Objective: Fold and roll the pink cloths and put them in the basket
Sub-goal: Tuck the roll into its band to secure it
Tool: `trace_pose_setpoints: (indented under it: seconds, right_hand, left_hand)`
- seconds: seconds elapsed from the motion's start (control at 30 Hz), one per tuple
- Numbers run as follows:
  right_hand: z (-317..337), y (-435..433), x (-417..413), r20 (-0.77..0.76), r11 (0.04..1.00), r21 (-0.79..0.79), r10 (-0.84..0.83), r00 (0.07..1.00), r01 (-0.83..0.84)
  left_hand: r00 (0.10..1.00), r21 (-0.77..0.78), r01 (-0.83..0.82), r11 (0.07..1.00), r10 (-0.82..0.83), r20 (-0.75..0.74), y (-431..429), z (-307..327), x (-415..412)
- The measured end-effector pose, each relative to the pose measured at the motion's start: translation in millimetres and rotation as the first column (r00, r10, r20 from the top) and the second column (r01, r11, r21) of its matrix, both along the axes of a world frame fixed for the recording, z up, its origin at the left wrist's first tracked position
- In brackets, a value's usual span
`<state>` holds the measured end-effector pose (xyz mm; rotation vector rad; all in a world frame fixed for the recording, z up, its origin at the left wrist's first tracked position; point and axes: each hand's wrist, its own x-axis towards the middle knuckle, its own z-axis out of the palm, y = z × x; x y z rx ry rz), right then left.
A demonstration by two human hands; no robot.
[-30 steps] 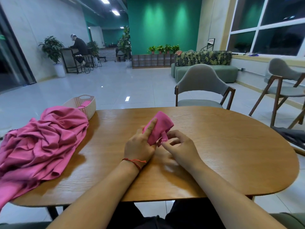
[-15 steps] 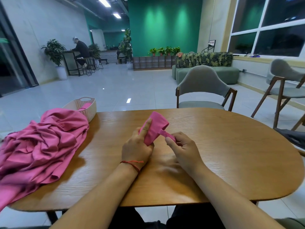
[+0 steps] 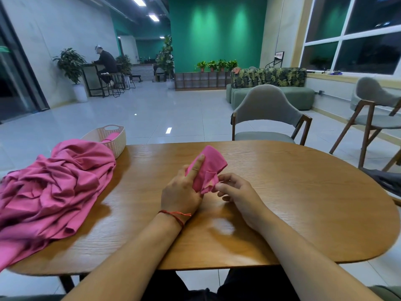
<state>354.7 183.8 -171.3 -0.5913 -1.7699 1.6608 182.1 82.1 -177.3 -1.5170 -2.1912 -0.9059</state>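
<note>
The left hand [image 3: 180,192] grips a rolled cloth [image 3: 211,161], forefinger straight along it, wrist on the table [image 3: 293,203]. The right hand [image 3: 236,190], fingers curled, pinches the roll's loose corner. A pile [image 3: 54,187] of cloths, cut off at the left, half hides the basket [image 3: 112,137]; its contents are barely visible.

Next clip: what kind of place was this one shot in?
Probably a shared lounge or café-style common area, not a home: a leaf-print sofa, a high counter with stools where someone sits, and a row of potted plants before a green wall.
</note>
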Motion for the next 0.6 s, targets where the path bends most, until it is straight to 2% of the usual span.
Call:
trace_pose_setpoints:
  seconds: [0.17,0.23,0.43,0.6]
  right_hand:
    - [3,-5,1,0.017,0.998,0.066,0.009,1.0,-0.01]
    - [3,-4,2,0.0,0.999,0.041,0.015,1.0,-0.015]
    - [8,6,9,-0.253,0.963,-0.261,-0.002,0.967,-0.066]
    - [10,18,18,-0.492,0.886,-0.426,-0.058,0.869,-0.182]
  left_hand:
    - [0.998,0.02,-0.013,1.0,0.014,-0.058,0,2,5]
    - [0.997,0.009,-0.025,1.0,0.025,-0.067,0,1,4]
    - [0.992,0.028,-0.111,0.993,0.11,0.057,2,-1,-11]
    - [0.976,0.016,-0.184,0.983,0.18,0.123,4,0,-32]
